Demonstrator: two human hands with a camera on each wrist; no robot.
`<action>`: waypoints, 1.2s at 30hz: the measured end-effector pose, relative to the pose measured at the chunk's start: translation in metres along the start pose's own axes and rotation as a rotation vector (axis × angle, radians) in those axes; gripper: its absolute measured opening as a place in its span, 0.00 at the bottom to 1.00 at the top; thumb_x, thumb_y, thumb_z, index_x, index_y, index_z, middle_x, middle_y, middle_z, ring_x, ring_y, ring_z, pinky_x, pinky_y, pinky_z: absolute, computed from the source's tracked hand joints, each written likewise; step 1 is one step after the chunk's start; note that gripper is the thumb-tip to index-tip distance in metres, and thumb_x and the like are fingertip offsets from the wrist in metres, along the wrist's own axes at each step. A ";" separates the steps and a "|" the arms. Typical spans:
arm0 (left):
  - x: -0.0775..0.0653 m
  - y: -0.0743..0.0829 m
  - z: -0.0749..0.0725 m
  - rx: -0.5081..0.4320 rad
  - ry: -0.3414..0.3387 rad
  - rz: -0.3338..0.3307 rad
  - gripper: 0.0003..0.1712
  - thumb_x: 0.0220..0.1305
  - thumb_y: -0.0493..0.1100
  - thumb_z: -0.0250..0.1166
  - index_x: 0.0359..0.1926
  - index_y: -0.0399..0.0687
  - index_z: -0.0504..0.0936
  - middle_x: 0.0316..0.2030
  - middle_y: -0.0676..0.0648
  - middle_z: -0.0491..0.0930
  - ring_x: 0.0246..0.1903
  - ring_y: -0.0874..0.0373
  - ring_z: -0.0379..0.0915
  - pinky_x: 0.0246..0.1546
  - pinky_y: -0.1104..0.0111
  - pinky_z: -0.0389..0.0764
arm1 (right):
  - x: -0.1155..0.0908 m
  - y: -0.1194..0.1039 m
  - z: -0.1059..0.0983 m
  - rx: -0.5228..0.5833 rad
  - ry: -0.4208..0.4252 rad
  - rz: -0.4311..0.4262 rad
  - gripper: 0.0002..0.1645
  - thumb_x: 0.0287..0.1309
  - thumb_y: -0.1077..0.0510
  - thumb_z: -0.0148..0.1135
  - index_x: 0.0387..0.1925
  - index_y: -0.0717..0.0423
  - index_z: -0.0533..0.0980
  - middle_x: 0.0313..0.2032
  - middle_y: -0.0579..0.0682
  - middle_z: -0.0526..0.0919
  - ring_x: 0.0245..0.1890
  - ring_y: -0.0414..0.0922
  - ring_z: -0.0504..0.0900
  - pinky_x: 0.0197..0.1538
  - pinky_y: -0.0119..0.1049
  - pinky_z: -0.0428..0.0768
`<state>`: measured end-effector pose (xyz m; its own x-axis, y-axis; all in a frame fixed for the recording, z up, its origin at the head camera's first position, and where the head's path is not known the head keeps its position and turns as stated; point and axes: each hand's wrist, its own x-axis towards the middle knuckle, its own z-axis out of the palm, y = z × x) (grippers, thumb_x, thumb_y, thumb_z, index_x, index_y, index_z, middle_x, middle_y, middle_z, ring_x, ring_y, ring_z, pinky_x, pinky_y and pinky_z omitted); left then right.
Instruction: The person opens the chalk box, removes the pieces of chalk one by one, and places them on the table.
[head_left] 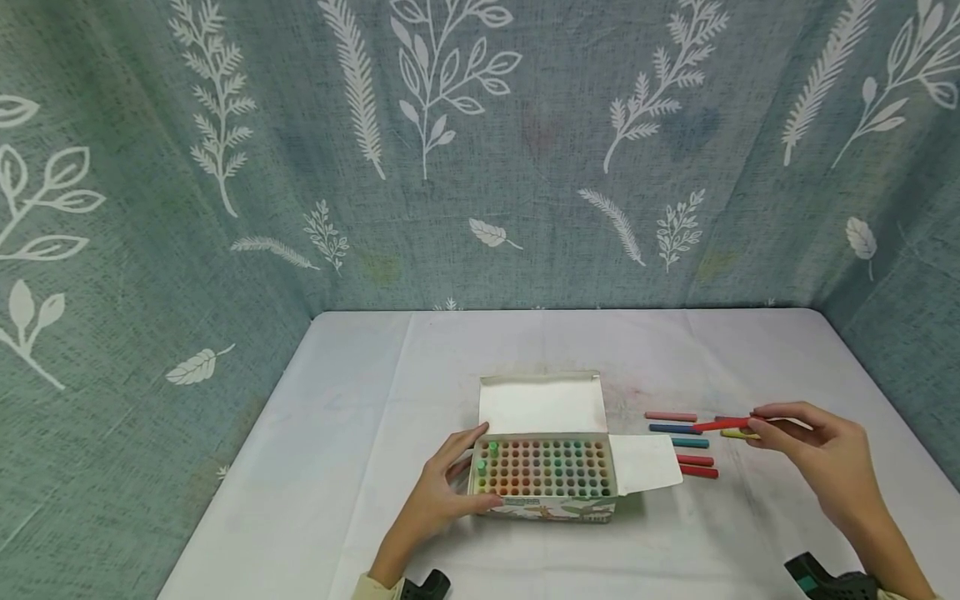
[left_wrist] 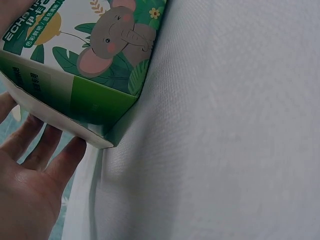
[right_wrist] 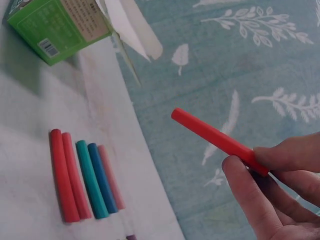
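My left hand (head_left: 442, 482) holds the left end of a printed cardboard box (head_left: 558, 510), thumb at the front and fingers round the back corner. Inside is a tray of round holes (head_left: 555, 468) stained in many colours; green chalk sticks (head_left: 492, 451) show in its left part. In the left wrist view, an elephant (left_wrist: 114, 40) decorates the box. To the right, my right hand (head_left: 821, 446) pinches a red chalk stick (right_wrist: 212, 136) by one end between thumb and fingers, above the table. Below and left of it lie several chalk sticks, among them a teal one (right_wrist: 92, 179) and a blue one (right_wrist: 102, 177).
The box's lid (head_left: 543, 404) stands folded back, and a white side flap (head_left: 643, 463) reaches right toward the loose sticks. A yellow stick (head_left: 735, 433) lies close by the right hand. White cloth (head_left: 360, 467) covers the table; a leaf-patterned curtain (head_left: 540, 217) hangs behind it.
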<state>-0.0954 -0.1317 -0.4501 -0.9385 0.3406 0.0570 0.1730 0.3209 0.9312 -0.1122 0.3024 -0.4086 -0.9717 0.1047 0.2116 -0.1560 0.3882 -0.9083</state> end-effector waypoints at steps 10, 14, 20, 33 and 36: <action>0.000 0.000 0.000 -0.003 -0.001 0.014 0.49 0.43 0.45 0.72 0.65 0.55 0.55 0.61 0.50 0.57 0.61 0.56 0.51 0.57 0.52 0.61 | -0.003 0.019 -0.010 0.203 -0.013 0.089 0.16 0.49 0.65 0.62 0.40 0.72 0.73 0.31 0.46 0.81 0.27 0.46 0.82 0.31 0.35 0.80; -0.001 0.000 -0.001 -0.004 -0.001 0.010 0.49 0.43 0.46 0.72 0.66 0.55 0.55 0.61 0.50 0.57 0.61 0.57 0.51 0.57 0.52 0.61 | -0.003 0.027 -0.012 0.193 -0.014 0.131 0.20 0.49 0.63 0.62 0.42 0.74 0.72 0.31 0.46 0.82 0.27 0.48 0.82 0.31 0.36 0.80; -0.001 -0.001 0.000 -0.004 -0.002 0.014 0.49 0.43 0.45 0.72 0.65 0.55 0.55 0.61 0.51 0.57 0.61 0.57 0.50 0.57 0.52 0.61 | -0.004 0.042 -0.015 -0.012 0.006 0.179 0.23 0.53 0.57 0.60 0.44 0.72 0.71 0.32 0.39 0.78 0.28 0.45 0.82 0.32 0.30 0.80; -0.001 0.001 0.000 0.002 0.003 0.004 0.50 0.42 0.46 0.72 0.65 0.57 0.55 0.60 0.51 0.57 0.61 0.57 0.51 0.57 0.52 0.60 | 0.005 0.110 -0.029 -0.100 0.043 0.441 0.34 0.46 0.45 0.64 0.48 0.67 0.71 0.33 0.36 0.73 0.28 0.38 0.82 0.28 0.24 0.79; -0.001 0.000 0.000 0.004 0.001 0.006 0.49 0.42 0.47 0.72 0.65 0.57 0.55 0.60 0.51 0.57 0.61 0.57 0.51 0.57 0.51 0.60 | 0.008 0.129 -0.034 -0.160 0.028 0.469 0.35 0.45 0.42 0.63 0.48 0.64 0.72 0.35 0.38 0.73 0.29 0.36 0.81 0.28 0.21 0.77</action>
<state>-0.0946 -0.1324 -0.4499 -0.9377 0.3416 0.0633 0.1801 0.3222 0.9294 -0.1342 0.3844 -0.5121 -0.9251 0.3257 -0.1950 0.3283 0.4284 -0.8418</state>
